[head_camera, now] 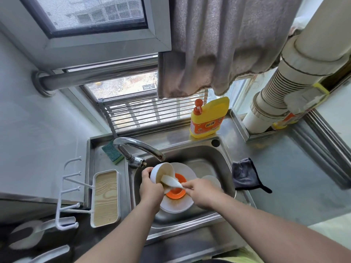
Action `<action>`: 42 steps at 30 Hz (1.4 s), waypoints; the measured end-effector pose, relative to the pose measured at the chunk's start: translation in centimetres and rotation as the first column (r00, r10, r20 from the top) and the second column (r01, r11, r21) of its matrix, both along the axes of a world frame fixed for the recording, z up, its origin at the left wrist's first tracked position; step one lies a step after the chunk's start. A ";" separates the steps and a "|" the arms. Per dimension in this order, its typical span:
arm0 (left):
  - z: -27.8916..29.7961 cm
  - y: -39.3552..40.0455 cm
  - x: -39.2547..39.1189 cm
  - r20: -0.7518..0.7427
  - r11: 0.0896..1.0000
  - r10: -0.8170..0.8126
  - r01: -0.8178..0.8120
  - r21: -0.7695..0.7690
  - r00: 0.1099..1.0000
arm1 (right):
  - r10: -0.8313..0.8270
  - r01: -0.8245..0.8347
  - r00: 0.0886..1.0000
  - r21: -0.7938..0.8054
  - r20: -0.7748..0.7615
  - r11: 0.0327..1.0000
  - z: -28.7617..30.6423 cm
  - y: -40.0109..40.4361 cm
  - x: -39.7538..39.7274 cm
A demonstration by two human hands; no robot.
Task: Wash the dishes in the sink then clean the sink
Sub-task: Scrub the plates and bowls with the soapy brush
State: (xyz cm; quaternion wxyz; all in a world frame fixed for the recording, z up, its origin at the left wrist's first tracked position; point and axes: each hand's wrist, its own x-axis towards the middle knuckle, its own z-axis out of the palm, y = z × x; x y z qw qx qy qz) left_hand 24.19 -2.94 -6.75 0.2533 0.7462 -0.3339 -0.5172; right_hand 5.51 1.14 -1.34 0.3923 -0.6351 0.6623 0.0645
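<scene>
Head view, looking down into a steel sink (pixel 218 160) at frame centre. Left hand (pixel 151 188) is wrapped around a white bowl (pixel 162 172), tipped on its side with the mouth facing right, held above the basin under the tap (pixel 139 147). Right hand (pixel 204 191) pinches a white cloth (pixel 171 182) whose far end pokes into the bowl's mouth. Hands are close, either side of the bowl, not touching each other.

Below the bowl: one large white plate (pixel 175 205) in the basin, one orange dish (pixel 175 192) sitting on it, and a second white dish (pixel 211 180) partly hidden behind the right hand. The plate fills most of the basin floor; free room only at the upper right of the basin, near the back wall.

Rim count: one green sponge (pixel 112 151) at the upper left corner behind the tap, one yellow soap bottle (pixel 208 118) with an orange pump on the back ledge, one dark cloth (pixel 246 175) draped on the right edge. One wood-grain tray (pixel 105 198) with a white border lies just left of the sink, with a white hook rack (pixel 66 192) beside it. Steel counter (pixel 284 168) on the right is mostly bare. One grey towel (pixel 214 44) hangs above, upper centre, over the window.
</scene>
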 end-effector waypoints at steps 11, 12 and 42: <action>0.2 -0.6 0.2 -0.103 0.994 0.100 -0.096 0.043 0.990 | 0.004 -0.004 1.000 0.012 0.005 1.000 -0.5 0.9 0.3; 0.1 -0.2 0.2 -0.121 0.996 0.091 -0.088 0.032 0.989 | 0.075 -0.076 0.994 -0.006 -0.079 0.997 -0.2 0.4 0.1; 1.4 0.9 -1.6 -0.106 0.997 0.080 -0.080 0.004 0.991 | 0.052 -0.085 0.970 -0.133 -0.236 0.988 -1.2 1.4 -0.5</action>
